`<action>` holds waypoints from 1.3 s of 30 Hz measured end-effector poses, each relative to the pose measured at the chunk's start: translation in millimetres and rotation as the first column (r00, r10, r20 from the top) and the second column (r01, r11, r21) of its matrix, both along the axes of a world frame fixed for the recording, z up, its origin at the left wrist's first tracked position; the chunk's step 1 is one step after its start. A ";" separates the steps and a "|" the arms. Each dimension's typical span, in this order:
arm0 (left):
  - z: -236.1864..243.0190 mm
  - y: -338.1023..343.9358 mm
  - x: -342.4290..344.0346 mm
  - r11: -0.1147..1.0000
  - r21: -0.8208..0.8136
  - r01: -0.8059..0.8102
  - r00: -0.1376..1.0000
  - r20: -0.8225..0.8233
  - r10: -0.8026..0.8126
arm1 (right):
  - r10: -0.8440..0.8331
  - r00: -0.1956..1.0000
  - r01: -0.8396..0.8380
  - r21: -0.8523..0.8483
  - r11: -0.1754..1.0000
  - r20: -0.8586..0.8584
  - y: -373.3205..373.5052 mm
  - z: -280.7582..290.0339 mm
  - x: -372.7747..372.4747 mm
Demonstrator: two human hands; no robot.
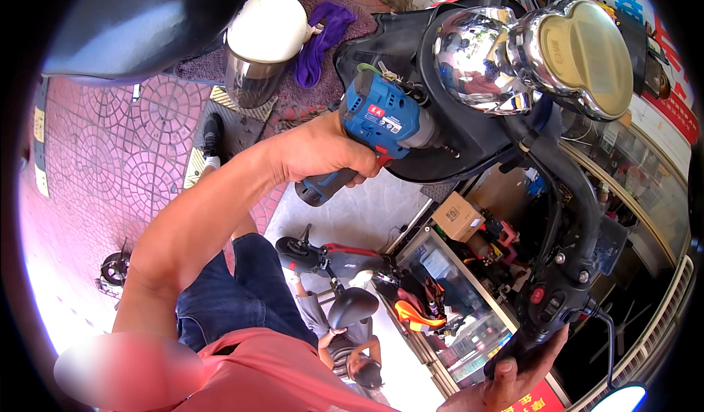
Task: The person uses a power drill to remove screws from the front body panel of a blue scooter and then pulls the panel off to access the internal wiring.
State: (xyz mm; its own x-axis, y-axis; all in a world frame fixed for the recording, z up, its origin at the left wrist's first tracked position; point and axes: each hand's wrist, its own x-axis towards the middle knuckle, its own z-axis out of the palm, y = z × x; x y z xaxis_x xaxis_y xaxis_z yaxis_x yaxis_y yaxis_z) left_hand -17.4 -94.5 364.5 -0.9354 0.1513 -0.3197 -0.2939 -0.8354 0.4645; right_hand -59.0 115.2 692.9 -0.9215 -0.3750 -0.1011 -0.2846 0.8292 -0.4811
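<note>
My left hand [334,151] is wrapped around the handle of a blue and black cordless drill [381,115]. Its dark bit points right, over the black front panel [469,144] of a scooter; whether the tip touches the panel, I cannot tell. Above it sits a chrome headlight housing [473,56] beside a chrome-rimmed instrument cluster [587,60] with a yellowish cover. At lower right my right hand [506,386] closes around the black handlebar grip [517,349]. A switch block with a red button [537,295] adjoins that grip. Some fingers of this hand are hidden behind it.
A white helmet [268,27] with a dark visor and a purple cloth [323,41] lie on a mat. A black seat [139,23] fills the upper left. Beyond are a glass display case [469,338], a cardboard box [457,216], another scooter [345,261] and a person [352,349].
</note>
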 end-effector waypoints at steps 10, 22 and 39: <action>4.3 0.1 -4.2 0.999 0.044 0.013 1.000 0.016 -0.014 | -0.027 0.999 0.026 0.022 0.999 0.032 -1.5 2.1 0.0; 9.3 5.3 1.5 0.998 0.053 0.035 0.998 0.055 -0.038 | -0.066 0.995 0.058 0.115 0.992 0.071 0.5 9.6 2.7; 44.2 -1.4 -3.0 0.994 0.062 0.092 0.938 0.330 -0.107 | 0.021 0.979 -0.114 0.465 0.878 0.201 27.5 37.1 -6.2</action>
